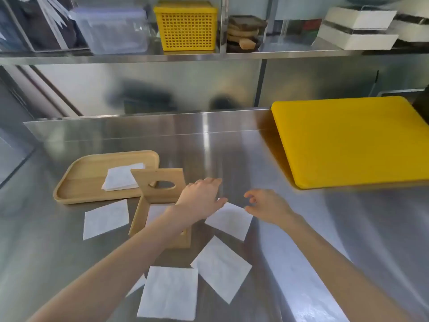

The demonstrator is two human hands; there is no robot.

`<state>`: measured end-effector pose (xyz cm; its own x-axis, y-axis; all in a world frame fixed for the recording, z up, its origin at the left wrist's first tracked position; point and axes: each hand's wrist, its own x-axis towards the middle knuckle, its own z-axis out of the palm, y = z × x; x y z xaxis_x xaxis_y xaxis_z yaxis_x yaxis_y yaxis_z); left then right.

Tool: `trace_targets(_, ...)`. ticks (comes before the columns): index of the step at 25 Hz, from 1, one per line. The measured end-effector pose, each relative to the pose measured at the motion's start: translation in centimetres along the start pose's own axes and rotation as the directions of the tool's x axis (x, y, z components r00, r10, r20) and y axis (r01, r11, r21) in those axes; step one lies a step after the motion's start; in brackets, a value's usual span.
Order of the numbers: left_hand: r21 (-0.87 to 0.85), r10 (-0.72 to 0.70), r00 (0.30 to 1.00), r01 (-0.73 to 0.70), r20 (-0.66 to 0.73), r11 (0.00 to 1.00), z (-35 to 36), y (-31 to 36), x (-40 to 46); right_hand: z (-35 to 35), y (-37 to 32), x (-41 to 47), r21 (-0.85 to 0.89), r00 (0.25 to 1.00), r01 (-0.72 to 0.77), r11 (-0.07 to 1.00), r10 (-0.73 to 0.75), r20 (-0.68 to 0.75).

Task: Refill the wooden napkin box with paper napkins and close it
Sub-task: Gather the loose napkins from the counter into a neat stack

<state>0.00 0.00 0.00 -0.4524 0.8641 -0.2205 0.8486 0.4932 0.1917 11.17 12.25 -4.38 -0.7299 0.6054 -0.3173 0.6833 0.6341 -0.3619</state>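
The wooden napkin box [139,217] stands on the steel counter with its hinged lid [160,185] raised; the lid has an oval slot. A white napkin lies inside the box. My left hand [200,198] reaches over the box's right side, fingers spread and empty. My right hand [267,205] hovers with fingers curled just above the corner of a napkin [229,220], holding nothing. Other loose napkins lie on the counter: one left of the box [105,218], two nearer me [221,268] [169,292]. A small stack of napkins [121,180] rests on the wooden tray [86,175].
A yellow cutting board [348,140] lies at the right. Behind the counter a steel shelf [209,55] carries a yellow basket [185,26], a clear plastic container [111,29], wooden coasters and white boxes. A steel upstand [139,124] bounds the counter's back edge.
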Motion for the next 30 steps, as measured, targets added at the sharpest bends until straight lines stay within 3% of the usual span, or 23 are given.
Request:
trace_targets(5,0.003,-0.074,0.99,0.074,0.118,0.997,3.0,-0.4,2.1,2.0,0.7,1.2,-0.081,0.997,-0.055,0.995,0.059,0.049)
trace_targets(11,-0.064,-0.196,0.962,0.211,0.187,0.975,6.9,-0.8,3.9,4.3,1.0,2.8,-0.06,0.995,-0.081,0.995,0.084,0.057)
trace_targets(15,-0.023,-0.235,0.954,0.244,0.187,0.97,8.0,-0.8,4.6,4.9,1.0,3.3,-0.111,0.996,-0.085,0.99,0.088,0.028)
trace_targets(22,-0.199,-0.314,0.931,0.348,0.185,0.916,8.7,-1.1,5.4,5.3,1.1,3.1,0.023,0.996,-0.08,0.997,0.079,0.038)
trace_targets(27,-0.361,-0.302,0.943,0.333,0.142,0.871,7.9,-1.0,4.7,4.5,1.0,2.1,0.239,0.996,-0.082,0.968,0.088,-0.014)
trace_targets(30,-0.449,-0.305,0.946,0.321,0.11,0.834,7.1,-0.5,3.6,3.9,1.1,1.0,0.27,0.999,-0.028,0.962,0.032,-0.01)
